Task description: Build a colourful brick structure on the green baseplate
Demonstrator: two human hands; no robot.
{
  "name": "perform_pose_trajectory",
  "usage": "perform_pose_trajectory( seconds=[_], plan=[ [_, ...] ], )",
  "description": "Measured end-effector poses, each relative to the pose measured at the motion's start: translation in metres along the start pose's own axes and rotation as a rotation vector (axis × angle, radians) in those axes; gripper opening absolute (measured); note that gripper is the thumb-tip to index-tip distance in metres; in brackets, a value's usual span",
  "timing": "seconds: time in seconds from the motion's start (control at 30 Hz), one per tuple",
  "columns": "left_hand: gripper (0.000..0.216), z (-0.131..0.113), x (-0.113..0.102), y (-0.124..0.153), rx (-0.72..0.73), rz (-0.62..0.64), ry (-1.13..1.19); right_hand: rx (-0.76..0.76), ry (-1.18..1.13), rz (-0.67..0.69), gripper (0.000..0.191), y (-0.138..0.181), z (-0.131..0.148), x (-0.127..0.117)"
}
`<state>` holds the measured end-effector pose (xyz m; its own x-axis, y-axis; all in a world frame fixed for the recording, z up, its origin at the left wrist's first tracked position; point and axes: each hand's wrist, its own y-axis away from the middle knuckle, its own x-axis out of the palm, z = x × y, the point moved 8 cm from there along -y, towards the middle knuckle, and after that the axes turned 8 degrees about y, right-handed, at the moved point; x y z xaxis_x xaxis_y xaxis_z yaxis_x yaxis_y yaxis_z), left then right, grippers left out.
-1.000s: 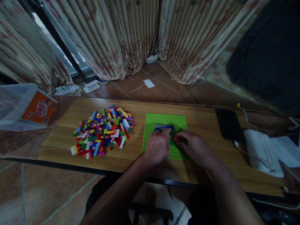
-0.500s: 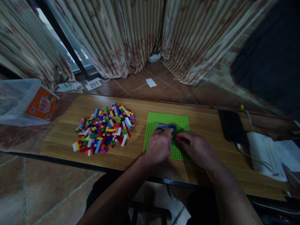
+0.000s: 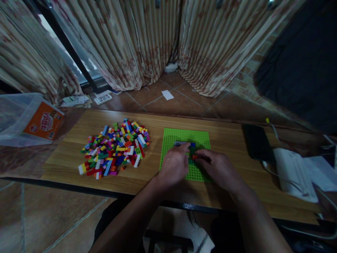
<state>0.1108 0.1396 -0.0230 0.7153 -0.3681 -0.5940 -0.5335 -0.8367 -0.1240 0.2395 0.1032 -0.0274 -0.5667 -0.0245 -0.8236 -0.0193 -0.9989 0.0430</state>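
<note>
Pretty dim overall, with a cool bluish cast. The only real light is daylight through the window point(image 3: 79, 70) gap up left, and that strip is blown out white. The brick pile point(image 3: 114, 147) and green baseplate point(image 3: 184, 135) come out sharp and their colours still pop. The right hand point(image 3: 218, 168) drops a soft shadow on the baseplate, so the red brick point(image 3: 196, 157) pinched in it barely shows. The black cloth point(image 3: 302, 70) on the right is a featureless blob. Wide lens: the bench point(image 3: 231, 135) edge bows, the curtains point(image 3: 126, 42) lean outward, and the plastic tub point(image 3: 13, 116) at the left edge goes smeary.
</note>
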Motion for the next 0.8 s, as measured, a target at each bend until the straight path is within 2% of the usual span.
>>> perform_pose_trajectory(
  seconds=[0.13, 0.4, 0.57, 0.8],
  plan=[
    [0.041, 0.004, -0.004, -0.001, -0.043, -0.008, 0.018, -0.002, -0.016, -0.022, 0.018, -0.001, 0.003, -0.002],
    [0.039, -0.001, 0.009, 0.000, -0.008, 0.055, -0.089, 0.007, -0.062, -0.060, 0.020, -0.003, 0.002, -0.002],
    [0.039, -0.004, 0.012, 0.000, -0.027, 0.045, -0.159, 0.072, -0.078, -0.058, 0.020, -0.005, -0.003, 0.000],
    [0.038, -0.003, 0.012, 0.000, -0.057, 0.025, -0.118, 0.176, -0.137, -0.094, 0.021, -0.006, -0.012, 0.001]
  ],
)
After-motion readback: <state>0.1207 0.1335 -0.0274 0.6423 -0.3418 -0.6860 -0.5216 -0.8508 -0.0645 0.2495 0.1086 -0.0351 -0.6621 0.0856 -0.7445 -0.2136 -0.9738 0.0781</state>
